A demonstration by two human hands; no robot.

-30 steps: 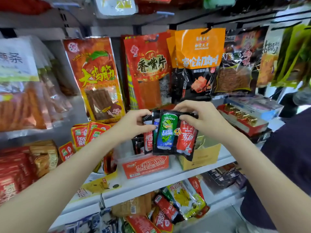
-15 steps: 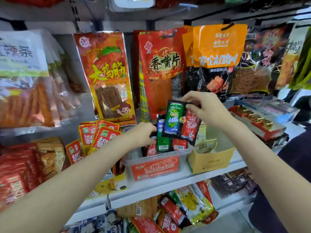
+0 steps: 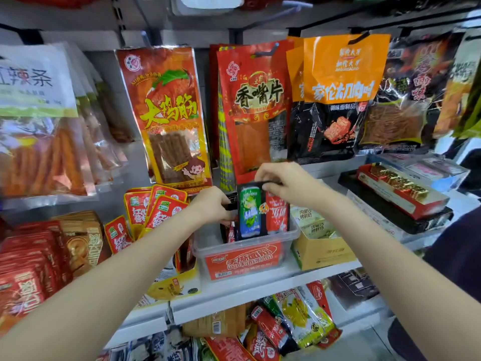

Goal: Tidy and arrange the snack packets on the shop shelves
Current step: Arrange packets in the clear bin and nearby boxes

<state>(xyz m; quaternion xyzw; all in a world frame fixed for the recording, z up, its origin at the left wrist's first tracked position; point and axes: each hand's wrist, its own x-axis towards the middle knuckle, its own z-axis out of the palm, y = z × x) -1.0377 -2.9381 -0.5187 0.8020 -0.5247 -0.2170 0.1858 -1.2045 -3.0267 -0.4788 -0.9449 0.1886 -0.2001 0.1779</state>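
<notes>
Pinching the top edge of a black snack packet with green and red cans (image 3: 263, 212), the right hand (image 3: 289, 185) lowers it into a clear plastic tub (image 3: 294, 234) at frame centre; the left hand (image 3: 212, 204) grips packets behind, apparently making room.

Bright, even shop light falls from overhead and leaves hardly a shadow. Glare sheens off the clear packets (image 3: 52, 152) hanging at far left and off the orange-red bag (image 3: 166, 113). The wide lens bows the shelf edge (image 3: 260, 290) and stretches both forearms. The corners go soft, and printed text smears slightly throughout.
</notes>
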